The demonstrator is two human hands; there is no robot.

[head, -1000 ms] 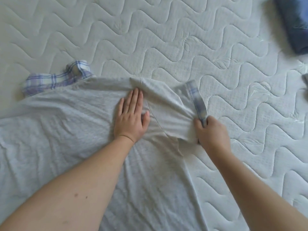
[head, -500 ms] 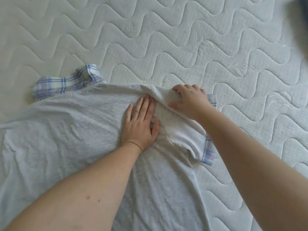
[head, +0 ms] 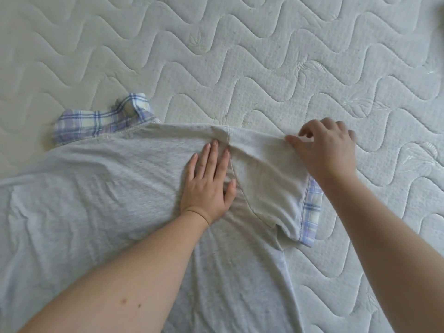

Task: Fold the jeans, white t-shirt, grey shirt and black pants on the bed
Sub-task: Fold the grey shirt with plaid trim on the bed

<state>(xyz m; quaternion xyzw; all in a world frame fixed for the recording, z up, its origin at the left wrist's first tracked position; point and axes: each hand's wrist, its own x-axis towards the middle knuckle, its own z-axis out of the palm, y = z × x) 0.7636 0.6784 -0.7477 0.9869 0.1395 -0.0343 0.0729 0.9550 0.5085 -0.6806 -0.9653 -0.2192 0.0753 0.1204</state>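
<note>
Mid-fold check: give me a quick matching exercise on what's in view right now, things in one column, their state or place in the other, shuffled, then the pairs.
Things:
1. left hand
2. right hand
3. plaid collar
4. plaid sleeve cuff

States:
A. pokes out past the grey shirt's top edge, on the mattress
B. lies flat, fingers straight, pressing the shirt by the shoulder seam
C. runs down the right edge of the folded-in sleeve
D. fingers curled at the sleeve's upper fold

Pairs: 1-B, 2-D, 3-A, 4-C

Pale grey shirt, lilac-and-cream plaid collar and cuff; white wave-quilted mattress.
</note>
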